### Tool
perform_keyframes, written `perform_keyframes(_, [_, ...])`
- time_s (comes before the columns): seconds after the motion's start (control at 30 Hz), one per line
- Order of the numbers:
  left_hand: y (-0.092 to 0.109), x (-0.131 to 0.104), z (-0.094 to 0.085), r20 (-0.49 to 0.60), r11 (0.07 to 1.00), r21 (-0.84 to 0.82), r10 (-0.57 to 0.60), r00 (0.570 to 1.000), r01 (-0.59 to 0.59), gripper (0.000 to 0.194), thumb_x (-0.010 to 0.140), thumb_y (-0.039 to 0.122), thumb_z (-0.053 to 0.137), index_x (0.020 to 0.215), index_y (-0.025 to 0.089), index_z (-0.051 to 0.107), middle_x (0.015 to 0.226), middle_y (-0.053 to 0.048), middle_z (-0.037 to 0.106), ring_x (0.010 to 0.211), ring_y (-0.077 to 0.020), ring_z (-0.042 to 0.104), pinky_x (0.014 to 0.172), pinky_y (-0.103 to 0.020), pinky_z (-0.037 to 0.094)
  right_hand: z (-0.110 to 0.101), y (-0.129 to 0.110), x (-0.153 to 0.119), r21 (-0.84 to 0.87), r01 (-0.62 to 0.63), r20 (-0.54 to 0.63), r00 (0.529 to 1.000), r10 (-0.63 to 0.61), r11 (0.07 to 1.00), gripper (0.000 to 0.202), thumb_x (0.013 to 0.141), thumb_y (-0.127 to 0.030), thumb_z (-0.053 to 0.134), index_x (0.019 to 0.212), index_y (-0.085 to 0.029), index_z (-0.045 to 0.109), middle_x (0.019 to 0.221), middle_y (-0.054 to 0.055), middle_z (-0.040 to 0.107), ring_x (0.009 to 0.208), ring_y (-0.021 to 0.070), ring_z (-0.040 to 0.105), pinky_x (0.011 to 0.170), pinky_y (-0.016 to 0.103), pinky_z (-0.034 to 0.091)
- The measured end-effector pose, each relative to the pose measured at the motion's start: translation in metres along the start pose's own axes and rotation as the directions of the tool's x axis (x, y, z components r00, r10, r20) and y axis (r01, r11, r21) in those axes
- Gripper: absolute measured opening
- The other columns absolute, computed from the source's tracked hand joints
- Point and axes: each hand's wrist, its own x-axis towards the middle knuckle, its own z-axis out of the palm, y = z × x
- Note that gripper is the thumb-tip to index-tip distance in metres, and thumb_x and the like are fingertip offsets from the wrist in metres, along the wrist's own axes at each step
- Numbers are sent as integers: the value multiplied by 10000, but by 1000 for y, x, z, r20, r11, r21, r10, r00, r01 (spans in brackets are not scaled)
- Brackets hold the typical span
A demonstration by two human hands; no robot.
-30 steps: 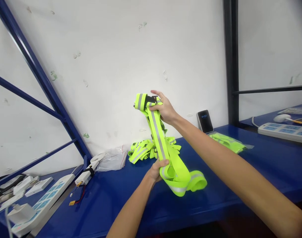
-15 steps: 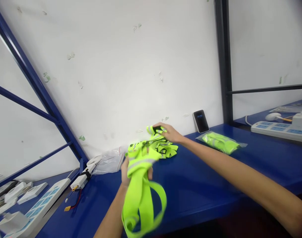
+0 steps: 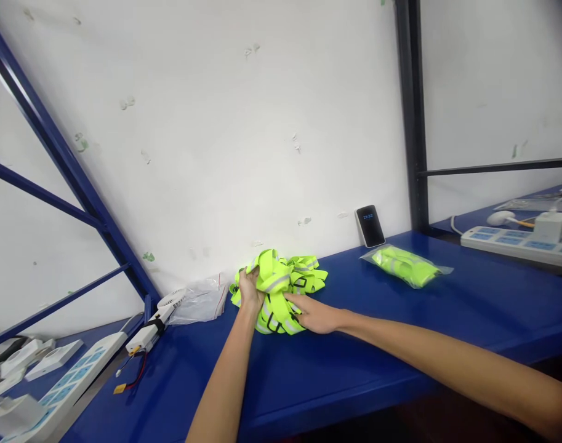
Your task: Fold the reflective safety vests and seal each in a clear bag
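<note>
A loose heap of neon-yellow reflective straps (image 3: 311, 274) with silver stripes and black buckles lies on the blue table against the wall. My left hand (image 3: 250, 294) is closed around a looped bunch of the reflective straps (image 3: 274, 277) at the heap's left side. At the lower right of that bunch, my right hand (image 3: 315, 312) grips the straps, its fingertips partly hidden among the folds. Both hands are low, with the bundle resting on or just above the tabletop.
To the right lies a clear bag (image 3: 405, 266) with folded neon-yellow material, beneath a leaning black-screened device (image 3: 370, 226). An empty-looking plastic bag (image 3: 200, 300) and a white handheld fan (image 3: 156, 323) with loose wires lie left. Power strips (image 3: 82, 375) flank the table (image 3: 354, 375).
The straps that hung toward me have moved back onto the heap and are bunched there. My left hand has moved forward; my right hand has come down from above the heap to its front.
</note>
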Motion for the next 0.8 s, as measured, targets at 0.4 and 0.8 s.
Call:
perform_keyframes(0.4, [-11, -29, -4, 143, 949, 117, -308, 940, 293, 650, 806, 670, 468, 1139, 135, 631, 983, -135, 723, 974, -318, 673, 863, -418, 528, -5, 1, -13, 127, -46, -104, 993, 60, 991, 1005, 748, -146, 625, 1511, -220, -25, 1579, 148, 79, 1444, 276, 135, 1132, 457, 239])
perform_keyframes(0.8, [1, -35, 1, 424, 935, 79, -345, 838, 345, 744, 836, 694, 386, 1289, 122, 533, 1198, -149, 648, 1162, -335, 570, 1024, -473, 400, -22, 3, -4, 502, 9, -310, 935, 171, 865, 578, 646, -130, 657, 1208, -258, 633, 1337, 61, 550, 1163, 267, 557, 876, 355, 512])
